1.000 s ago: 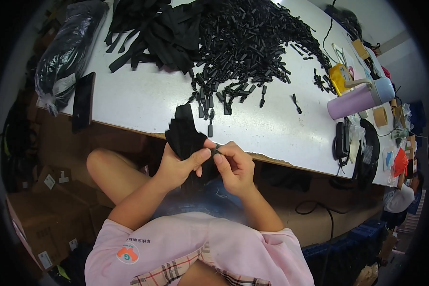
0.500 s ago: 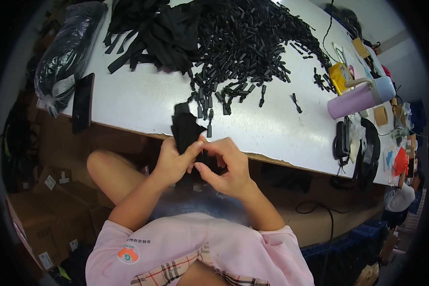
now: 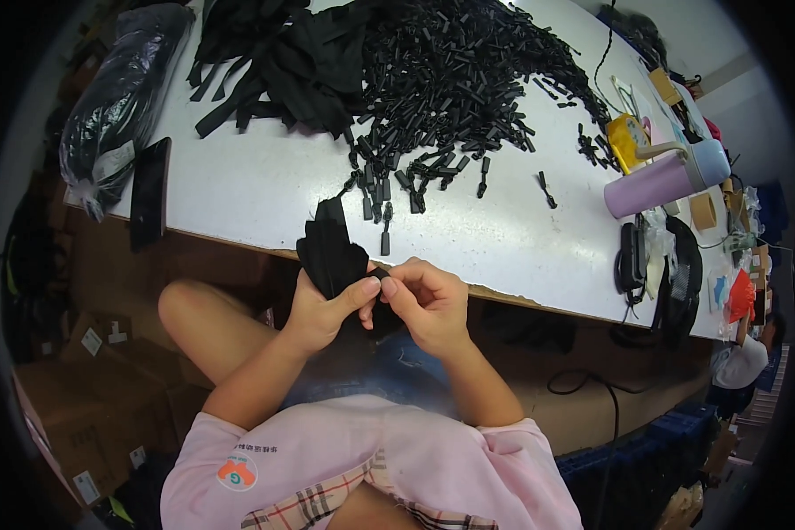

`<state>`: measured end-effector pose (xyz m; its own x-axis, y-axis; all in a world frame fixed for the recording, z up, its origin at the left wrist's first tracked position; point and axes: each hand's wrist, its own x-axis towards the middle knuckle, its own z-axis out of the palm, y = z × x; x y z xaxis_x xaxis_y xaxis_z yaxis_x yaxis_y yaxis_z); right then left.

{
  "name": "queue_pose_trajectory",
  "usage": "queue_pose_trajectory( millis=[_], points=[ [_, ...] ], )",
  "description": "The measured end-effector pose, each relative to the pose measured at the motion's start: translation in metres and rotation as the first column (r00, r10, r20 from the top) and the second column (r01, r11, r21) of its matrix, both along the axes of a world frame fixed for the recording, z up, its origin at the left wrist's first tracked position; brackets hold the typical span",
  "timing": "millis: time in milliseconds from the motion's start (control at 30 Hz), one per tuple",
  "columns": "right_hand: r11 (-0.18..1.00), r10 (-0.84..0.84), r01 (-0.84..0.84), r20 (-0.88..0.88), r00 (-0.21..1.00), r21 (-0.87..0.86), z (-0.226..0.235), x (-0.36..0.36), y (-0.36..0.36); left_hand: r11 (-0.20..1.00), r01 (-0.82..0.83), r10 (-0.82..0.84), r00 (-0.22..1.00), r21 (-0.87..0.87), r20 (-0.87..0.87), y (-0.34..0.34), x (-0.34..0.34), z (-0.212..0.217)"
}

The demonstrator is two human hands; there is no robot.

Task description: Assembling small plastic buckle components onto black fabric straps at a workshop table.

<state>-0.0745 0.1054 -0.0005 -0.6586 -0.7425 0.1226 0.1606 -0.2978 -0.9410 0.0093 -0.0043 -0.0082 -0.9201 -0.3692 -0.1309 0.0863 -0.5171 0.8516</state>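
My left hand (image 3: 318, 314) is closed around a bundle of black fabric strips (image 3: 329, 252), whose fanned ends stick up beyond the table's near edge. My right hand (image 3: 428, 305) pinches a small dark end (image 3: 381, 274) between thumb and forefinger, right against my left thumb. It looks like the end of one black strip; whether a zipper pull is on it is hidden by my fingers. Just past my hands, loose black zipper pulls (image 3: 386, 240) trail toward me from a big heap of zipper pulls (image 3: 455, 84).
More black strips (image 3: 305, 66) lie left of the heap. A plastic-wrapped black roll (image 3: 128, 97) and a dark phone-like slab (image 3: 150, 194) rest at the table's left. On the right stand a lilac bottle (image 3: 649, 187), a yellow packet (image 3: 627, 141) and a tape roll (image 3: 703, 212). Cardboard boxes (image 3: 88, 406) sit below left.
My right thumb and forefinger have closed together at my left thumb, where they were apart before. The strip bundle has tilted a little left and its ends have spread.
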Motion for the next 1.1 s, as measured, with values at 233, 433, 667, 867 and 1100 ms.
queue_pose_trajectory(
  millis=[233,433,667,867,1100],
  points=[
    [0.974,0.217,-0.218,0.559,0.8,-0.065,-0.013,-0.01,0.009,0.788,-0.213,0.059,0.96,-0.578,-0.274,0.007,0.003,-0.008],
    [0.807,-0.064,0.582,-0.967,0.247,0.096,0.001,-0.032,-0.012,0.986,-0.141,0.136,0.989,0.091,0.06,0.002,-0.001,0.002],
    [0.752,0.019,0.645,-0.983,0.185,0.136,-0.018,-0.047,-0.005,0.996,-0.09,0.087,0.983,0.013,0.164,-0.002,-0.003,0.0],
    [0.832,-0.261,0.52,-0.692,0.673,0.192,-0.019,-0.047,-0.001,0.989,-0.122,0.136,0.975,-0.088,0.174,0.003,-0.005,0.001],
    [0.972,-0.194,0.201,-0.062,0.979,0.125,-0.006,-0.014,-0.002,0.981,-0.142,0.165,0.971,-0.135,0.175,0.009,-0.01,-0.001]
  ],
)
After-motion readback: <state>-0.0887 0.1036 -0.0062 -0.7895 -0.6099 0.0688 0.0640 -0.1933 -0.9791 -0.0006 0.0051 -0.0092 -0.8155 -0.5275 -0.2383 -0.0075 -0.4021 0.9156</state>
